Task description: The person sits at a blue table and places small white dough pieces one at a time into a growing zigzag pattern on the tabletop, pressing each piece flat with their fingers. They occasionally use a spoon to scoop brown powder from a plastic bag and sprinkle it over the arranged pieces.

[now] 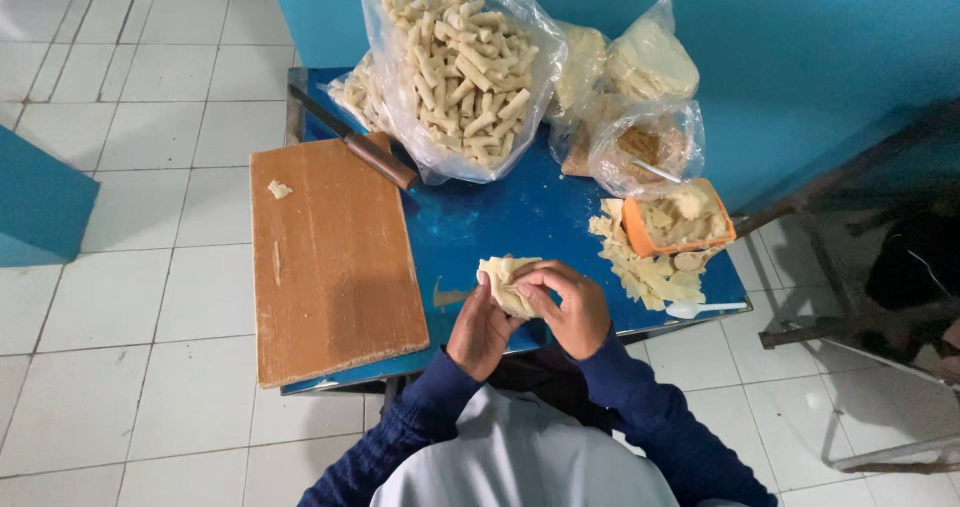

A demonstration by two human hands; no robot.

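A pale folded dough wrapper [503, 279] is held between both hands above the front edge of a small blue table [490, 222]. My left hand [480, 329] cups it from below and the side. My right hand [570, 305] curls over its top, fingers pinching the dough's edge. An orange tub [628, 226] of pale filling pieces stands to the right, with loose dough scraps [650, 279] and a white plastic spoon [700, 309] beside it.
A wooden cutting board [330, 262] covers the table's left part, with a brown-handled knife [355, 139] at its far end. Clear bags of finished rolls [460, 67] and wrappers [645, 62] crowd the back. Blue wall behind, white tiled floor, metal frame at right.
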